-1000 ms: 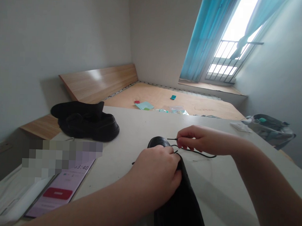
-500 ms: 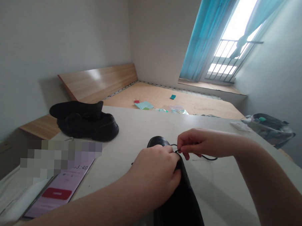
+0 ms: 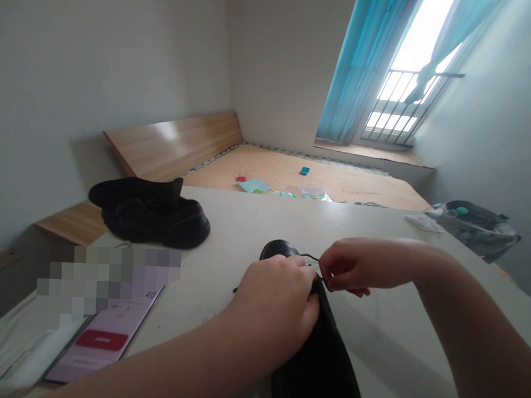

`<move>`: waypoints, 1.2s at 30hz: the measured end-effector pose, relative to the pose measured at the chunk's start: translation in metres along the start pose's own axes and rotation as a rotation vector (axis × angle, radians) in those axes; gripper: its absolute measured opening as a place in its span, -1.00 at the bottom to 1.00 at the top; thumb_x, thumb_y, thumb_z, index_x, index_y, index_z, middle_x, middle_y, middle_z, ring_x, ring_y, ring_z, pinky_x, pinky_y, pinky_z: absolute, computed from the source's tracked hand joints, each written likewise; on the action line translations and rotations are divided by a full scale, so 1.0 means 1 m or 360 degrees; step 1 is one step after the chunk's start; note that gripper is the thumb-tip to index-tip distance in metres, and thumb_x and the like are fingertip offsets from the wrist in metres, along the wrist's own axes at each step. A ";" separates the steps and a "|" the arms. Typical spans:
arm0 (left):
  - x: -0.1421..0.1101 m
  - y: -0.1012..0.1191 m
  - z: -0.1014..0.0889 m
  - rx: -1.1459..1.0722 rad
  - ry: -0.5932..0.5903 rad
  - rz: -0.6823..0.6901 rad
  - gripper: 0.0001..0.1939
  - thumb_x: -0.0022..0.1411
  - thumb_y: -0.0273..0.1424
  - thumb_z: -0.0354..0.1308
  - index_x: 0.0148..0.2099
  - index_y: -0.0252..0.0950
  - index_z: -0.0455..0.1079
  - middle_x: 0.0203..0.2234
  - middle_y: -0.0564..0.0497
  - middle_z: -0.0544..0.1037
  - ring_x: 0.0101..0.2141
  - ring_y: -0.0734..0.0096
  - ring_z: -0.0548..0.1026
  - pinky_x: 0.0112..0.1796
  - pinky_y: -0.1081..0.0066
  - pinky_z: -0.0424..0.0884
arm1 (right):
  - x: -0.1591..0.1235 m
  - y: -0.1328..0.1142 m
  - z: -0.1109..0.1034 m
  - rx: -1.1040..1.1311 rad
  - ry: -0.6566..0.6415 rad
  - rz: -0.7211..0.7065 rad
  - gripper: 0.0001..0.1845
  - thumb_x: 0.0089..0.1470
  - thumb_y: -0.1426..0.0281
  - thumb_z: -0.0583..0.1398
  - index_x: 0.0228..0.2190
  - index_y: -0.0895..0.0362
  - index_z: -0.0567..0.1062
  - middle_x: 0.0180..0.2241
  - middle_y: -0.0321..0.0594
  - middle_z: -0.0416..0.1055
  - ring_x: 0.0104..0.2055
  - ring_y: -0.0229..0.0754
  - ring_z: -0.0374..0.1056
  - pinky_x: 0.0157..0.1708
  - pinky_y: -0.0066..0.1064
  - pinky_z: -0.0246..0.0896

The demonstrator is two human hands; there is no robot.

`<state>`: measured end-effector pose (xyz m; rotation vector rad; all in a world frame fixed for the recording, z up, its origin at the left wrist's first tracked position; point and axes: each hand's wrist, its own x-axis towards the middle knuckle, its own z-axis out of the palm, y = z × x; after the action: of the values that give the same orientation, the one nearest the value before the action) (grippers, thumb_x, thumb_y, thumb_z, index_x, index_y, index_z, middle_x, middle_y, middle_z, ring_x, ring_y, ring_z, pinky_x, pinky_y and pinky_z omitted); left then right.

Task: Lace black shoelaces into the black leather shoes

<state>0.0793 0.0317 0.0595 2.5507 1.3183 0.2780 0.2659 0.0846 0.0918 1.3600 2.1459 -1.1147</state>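
Shoe [image 3: 313, 365], in the head view, lies black and lengthwise on the counter [image 3: 233, 221] in front of us, its toe pointing away. Our left hand [image 3: 283, 299] grips it from above, thumb bent against its near part; its fingertips are hidden from us. Our right hand [image 3: 344, 267] is just beside it, thumb and fingers pinched on the black lace [image 3: 310, 257] that stretches across from the shoe. To our left we see the other shoe [image 3: 183, 226] and, nearer, a lit phone [image 3: 103, 340]. A bed [image 3: 358, 179] stands beyond.
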 end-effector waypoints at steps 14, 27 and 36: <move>0.000 -0.001 0.001 -0.0006 0.0008 -0.0006 -0.81 0.24 -0.34 0.05 -0.27 -0.18 0.50 -0.32 0.06 0.56 -0.32 0.23 0.51 -0.38 0.30 0.37 | -0.004 -0.011 0.002 -0.0306 0.0238 0.0088 -0.89 -0.04 0.36 0.14 -0.47 0.09 0.48 -0.55 -0.35 0.33 -0.51 -0.27 0.18 -0.54 -0.44 0.03; 0.000 0.000 -0.001 -0.0023 0.0005 -0.0005 -0.81 0.24 -0.34 0.06 -0.25 -0.18 0.52 -0.31 0.05 0.57 -0.31 0.23 0.52 -0.36 0.30 0.39 | -0.003 -0.012 0.003 -0.0369 0.0217 0.0004 -0.85 -0.02 0.35 0.14 -0.45 0.11 0.52 -0.53 -0.34 0.32 -0.51 -0.28 0.17 -0.52 -0.44 0.02; 0.001 0.001 -0.001 -0.0034 0.0011 0.0009 -0.80 0.25 -0.35 0.06 -0.20 -0.17 0.52 -0.29 0.06 0.58 -0.29 0.19 0.53 -0.34 0.26 0.42 | -0.001 -0.010 0.005 -0.0358 0.0262 -0.0058 -0.85 0.03 0.41 0.10 -0.51 0.13 0.44 -0.54 -0.31 0.34 -0.50 -0.27 0.16 -0.52 -0.43 0.02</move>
<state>0.0802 0.0324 0.0609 2.5384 1.3041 0.3003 0.2566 0.0776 0.0936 1.3543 2.3389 -0.7683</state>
